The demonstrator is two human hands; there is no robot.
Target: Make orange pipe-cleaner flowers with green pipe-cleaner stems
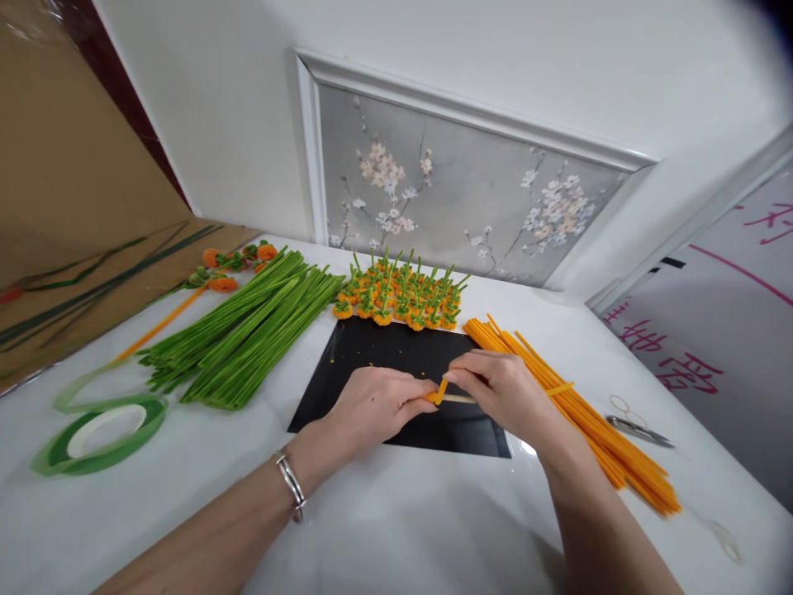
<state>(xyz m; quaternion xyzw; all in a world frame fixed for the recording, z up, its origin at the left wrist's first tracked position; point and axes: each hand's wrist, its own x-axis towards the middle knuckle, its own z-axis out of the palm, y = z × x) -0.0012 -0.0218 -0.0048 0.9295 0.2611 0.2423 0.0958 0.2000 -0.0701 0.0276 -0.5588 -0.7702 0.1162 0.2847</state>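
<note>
Over a black mat [365,392] my two hands meet. My left hand [379,403] pinches an orange pipe cleaner [442,390] against a thin pale stick [459,399]. The pipe cleaner is bent around the stick, and its short upright end sits between the fingertips of my right hand [499,387]. Part of the stick runs beneath the right hand, so its far end is hidden. Just behind the mat stand several small orange-and-green pipe cleaner flowers [402,302]. To the right of my right hand lies a bundle of orange pipe cleaners [595,430].
Green pipe cleaners [248,330] are heaped on the left, with a roll of green tape [55,450] in front. Farther back are finished orange flowers [224,283]. Small scissors [638,430] lie at the right. A wall with a framed panel [458,190] bounds the white table.
</note>
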